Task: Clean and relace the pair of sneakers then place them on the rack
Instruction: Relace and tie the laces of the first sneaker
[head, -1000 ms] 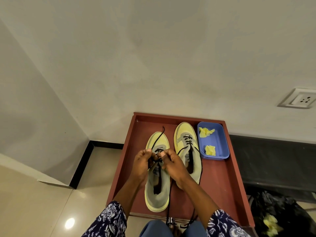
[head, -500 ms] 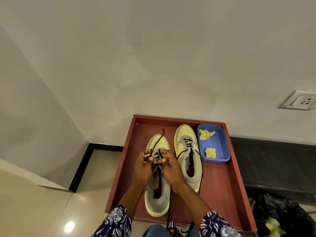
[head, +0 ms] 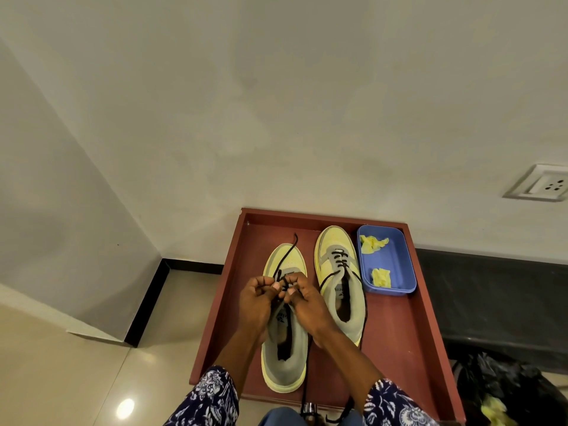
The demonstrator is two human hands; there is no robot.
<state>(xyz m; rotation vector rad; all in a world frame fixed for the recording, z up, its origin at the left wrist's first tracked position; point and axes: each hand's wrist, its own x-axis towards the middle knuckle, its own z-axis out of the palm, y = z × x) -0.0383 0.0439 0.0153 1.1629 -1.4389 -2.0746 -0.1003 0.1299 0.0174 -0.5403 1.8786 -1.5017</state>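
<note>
Sneaker (head: 284, 358) toe toward wall, hands (head: 261, 299) seemingly pinching lace (head: 287, 256)

Both hands covered the left sneaker (head: 284, 348) eyelets, so lace threading there was unreadable. Tongue label on the right sneaker (head: 339, 290) too small to read. Black bag (head: 504, 392) cut off at the frame's corner.

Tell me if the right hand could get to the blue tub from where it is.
Probably yes. The right hand is busy pinching the lace on the left sneaker; only the low right sneaker lies between it and the blue tub.
</note>
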